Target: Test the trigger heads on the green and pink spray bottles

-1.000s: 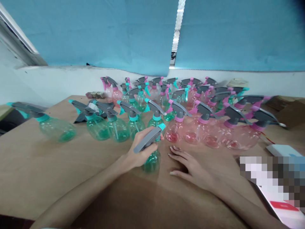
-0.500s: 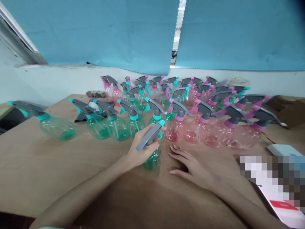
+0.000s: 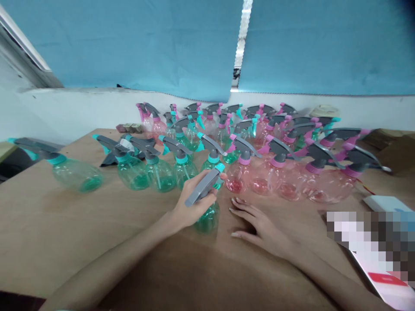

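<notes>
My left hand (image 3: 193, 202) is wrapped round the neck of a green spray bottle (image 3: 208, 220) in the middle of the table. Its grey trigger head with a turquoise nozzle tops my fingers, and the lower green body shows beneath them. Just right of it, my right hand (image 3: 256, 222) rests palm down on the tabletop, fingers stretched and holding nothing. Beyond my hands runs a row of spray bottles: clear green ones such as this green bottle (image 3: 162, 177) on the left, pink ones such as this pink bottle (image 3: 238, 177) on the right.
More spray bottles in pink and green crowd the back by the wall. One green bottle (image 3: 78, 175) stands apart at the left. A white box (image 3: 387, 203) and a partly blurred, pink-edged object (image 3: 382, 276) lie at the right. Blue sheeting (image 3: 145, 47) covers the wall.
Almost nothing differs. My left hand keeps its hold on the green spray bottle and my right hand stays flat on the table; the view has shifted very slightly.
</notes>
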The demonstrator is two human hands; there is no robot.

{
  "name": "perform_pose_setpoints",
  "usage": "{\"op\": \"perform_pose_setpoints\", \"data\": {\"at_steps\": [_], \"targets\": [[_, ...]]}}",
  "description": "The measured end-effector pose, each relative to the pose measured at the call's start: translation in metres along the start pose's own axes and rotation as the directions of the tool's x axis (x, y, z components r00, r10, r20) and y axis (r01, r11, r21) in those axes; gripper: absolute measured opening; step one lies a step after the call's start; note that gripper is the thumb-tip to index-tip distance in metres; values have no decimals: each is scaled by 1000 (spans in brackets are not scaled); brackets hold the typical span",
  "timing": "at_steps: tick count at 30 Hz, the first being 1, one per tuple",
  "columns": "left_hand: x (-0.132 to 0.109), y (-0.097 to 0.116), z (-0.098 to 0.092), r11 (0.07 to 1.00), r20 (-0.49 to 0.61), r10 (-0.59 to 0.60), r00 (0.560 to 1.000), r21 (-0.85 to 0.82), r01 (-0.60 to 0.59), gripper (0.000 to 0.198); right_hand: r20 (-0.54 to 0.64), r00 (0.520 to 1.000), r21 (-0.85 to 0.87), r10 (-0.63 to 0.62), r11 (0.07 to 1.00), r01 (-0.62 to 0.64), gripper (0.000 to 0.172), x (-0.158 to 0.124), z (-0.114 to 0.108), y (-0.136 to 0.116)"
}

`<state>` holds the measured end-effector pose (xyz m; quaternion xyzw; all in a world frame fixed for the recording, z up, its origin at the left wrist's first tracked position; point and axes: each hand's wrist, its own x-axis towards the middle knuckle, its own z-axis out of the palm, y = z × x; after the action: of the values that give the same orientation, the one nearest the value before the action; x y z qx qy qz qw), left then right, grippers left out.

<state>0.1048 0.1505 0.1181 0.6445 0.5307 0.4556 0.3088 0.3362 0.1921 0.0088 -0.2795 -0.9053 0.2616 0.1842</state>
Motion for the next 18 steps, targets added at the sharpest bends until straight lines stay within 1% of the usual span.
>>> {"op": "perform_pose_setpoints", "data": {"at_steps": [5, 11, 18], "targets": [[0, 1, 0, 1000, -2, 4, 1000, -10, -4, 38, 18, 1000, -18, -3, 1000, 3, 61, 0, 0, 1], [0, 4, 1, 1000, -13, -15, 1000, -1, 15, 36, -3, 1000, 17, -7, 1000, 7, 60, 1, 0, 0], [0, 4, 2, 1000, -22, -9, 1000, 0, 9, 34, -8, 1000, 9, -12, 1000, 12, 60, 0, 1, 2]]}}
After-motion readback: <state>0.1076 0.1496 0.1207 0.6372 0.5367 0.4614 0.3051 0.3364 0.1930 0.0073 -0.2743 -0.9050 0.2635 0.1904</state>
